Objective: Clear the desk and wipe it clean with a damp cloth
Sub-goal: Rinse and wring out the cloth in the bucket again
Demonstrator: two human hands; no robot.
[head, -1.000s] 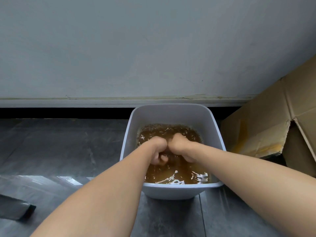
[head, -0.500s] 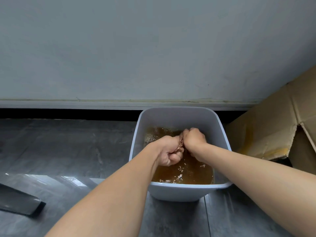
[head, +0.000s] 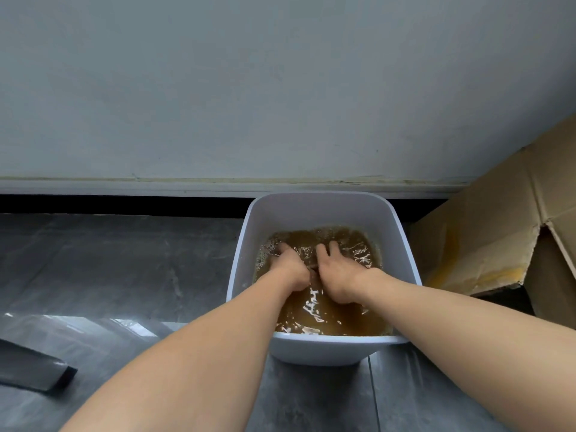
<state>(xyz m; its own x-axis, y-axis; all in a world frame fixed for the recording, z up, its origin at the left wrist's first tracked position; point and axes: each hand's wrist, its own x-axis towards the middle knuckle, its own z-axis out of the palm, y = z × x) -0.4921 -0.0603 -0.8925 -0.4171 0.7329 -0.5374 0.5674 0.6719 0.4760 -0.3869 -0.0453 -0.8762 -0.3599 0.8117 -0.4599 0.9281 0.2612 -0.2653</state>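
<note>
**Rinsing the cloth in the tub: both hands under murky water**

A white plastic tub point(head: 324, 350) stands on the grey tiled floor point(head: 124, 260), its far side close to the skirting point(head: 156, 187) along the floor's far edge. A flattened cardboard box point(head: 486, 238) leans just beside it on the right. A dark flat object point(head: 28, 367) lies well apart from the tub, toward the floor's near left.

The tub is part-filled with brown, bubbly water point(head: 327, 316). The left hand point(head: 290, 271) and right hand point(head: 341, 275) are plunged in side by side, thumbs nearly touching, fingertips below the surface. The right hand's fingers look spread and fairly straight. The left's dip steeply out of sight. I cannot tell whether either hand is clasping anything.

The cloth itself does not show. It is most likely under the hands, hidden by the cloudy water. The desk is out of view.

The step in hand looks like wetting or rinsing the cloth. To do it well:

- Knead the cloth fully under the surface so it soaks through.
- Gather it into one bundle before lifting it.
- Wring it hard over the tub's middle, so drips fall inside and not on the floor or the cardboard.
- Aim for damp, not dripping.

The water is dirty enough that it may leave streaks on the desk, so fresh water would serve better.
</note>
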